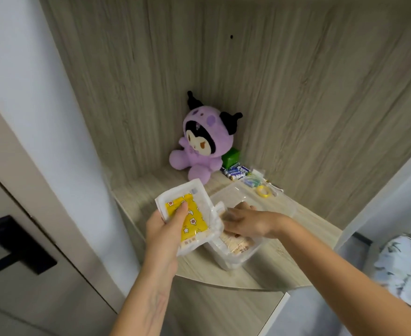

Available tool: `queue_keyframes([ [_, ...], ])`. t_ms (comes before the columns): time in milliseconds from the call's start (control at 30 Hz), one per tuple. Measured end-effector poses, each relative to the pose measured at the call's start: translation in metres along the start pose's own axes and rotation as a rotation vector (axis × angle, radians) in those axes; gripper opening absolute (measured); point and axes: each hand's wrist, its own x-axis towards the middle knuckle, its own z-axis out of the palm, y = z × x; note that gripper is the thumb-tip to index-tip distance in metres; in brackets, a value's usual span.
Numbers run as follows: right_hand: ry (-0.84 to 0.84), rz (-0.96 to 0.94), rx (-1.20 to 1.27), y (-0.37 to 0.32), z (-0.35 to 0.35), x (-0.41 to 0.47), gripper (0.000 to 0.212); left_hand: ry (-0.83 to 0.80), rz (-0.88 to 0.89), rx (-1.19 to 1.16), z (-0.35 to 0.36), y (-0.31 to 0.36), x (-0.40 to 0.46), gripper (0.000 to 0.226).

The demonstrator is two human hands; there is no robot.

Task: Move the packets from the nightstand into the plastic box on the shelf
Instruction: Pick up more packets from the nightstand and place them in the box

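Head view: left hand (162,235) grips a stack of packets (187,215), thumb pressed flat on the top one, fingers curled under the stack. Top packet is a flat white-edged sachet with a bright yellow printed panel, small star and flower shapes on it, crinkly sealed border, glossy film. Stack is tilted and held above the shelf (136,200), just left of the plastic box (285,209) and overlapping its left rim.

Right hand (245,220) reaches palm-down into the plastic box, fingers spread loosely and motion-blurred; whether it has hold of anything cannot be told. It lies over packets in box (236,246), pale wrappers with a beige print showing through the wall.

Plastic box is clear, rectangular, with rounded corners and thin walls, and stands on the shelf near its curved front edge. Shelf is pale grey-beige wood grain, laminate look, same finish on the back panels (296,93) meeting in a corner.

Back in that corner sits a purple plush toy (198,147), fuzzy, with black horns. A green box (231,157) sits just behind its side. Blue batteries (236,172) lie beside it, then a small clear bag with a yellow ring (262,190) behind the plastic box.

Far left, a door with a black handle (18,243). Lower right, floral fabric (403,267).
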Motion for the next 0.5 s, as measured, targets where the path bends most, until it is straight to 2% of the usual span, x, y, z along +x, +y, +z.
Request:
queue_keyframes([
  [67, 0.102, 0.03, -0.054, -0.009, -0.007, -0.008, 0.068, -0.014, -0.003, 0.0, 0.003, 0.002, -0.001, 0.016],
  [133, 0.211, -0.031, 0.175, -0.018, -0.017, -0.015, 0.077, -0.033, 0.005, -0.01, 0.008, 0.003, -0.004, 0.013],
  [167, 0.234, -0.093, 0.351, -0.022, -0.021, -0.02, 0.07, -0.041, 0.012, -0.011, 0.012, 0.003, -0.005, 0.011],
  [233, 0.162, -0.223, 0.63, -0.029, -0.025, -0.025, 0.044, -0.054, 0.032, -0.009, 0.021, 0.003, -0.008, 0.008],
  [300, 0.114, -0.287, 0.714, -0.031, -0.022, -0.022, 0.022, -0.068, 0.052, 0.012, 0.028, 0.0, -0.008, 0.011],
  [333, 0.141, -0.294, 0.722, -0.028, -0.022, -0.017, 0.017, -0.076, 0.07, 0.041, 0.03, -0.002, -0.006, 0.013],
  [433, 0.181, -0.273, 0.752, -0.011, -0.029, -0.013, 0.02, -0.075, 0.223, 0.296, 0.028, -0.005, 0.0, 0.015],
  [500, 0.183, -0.238, 0.75, 0.008, -0.039, -0.014, 0.026, 0.009, 0.376, 0.528, 0.022, -0.005, 0.005, 0.012],
])
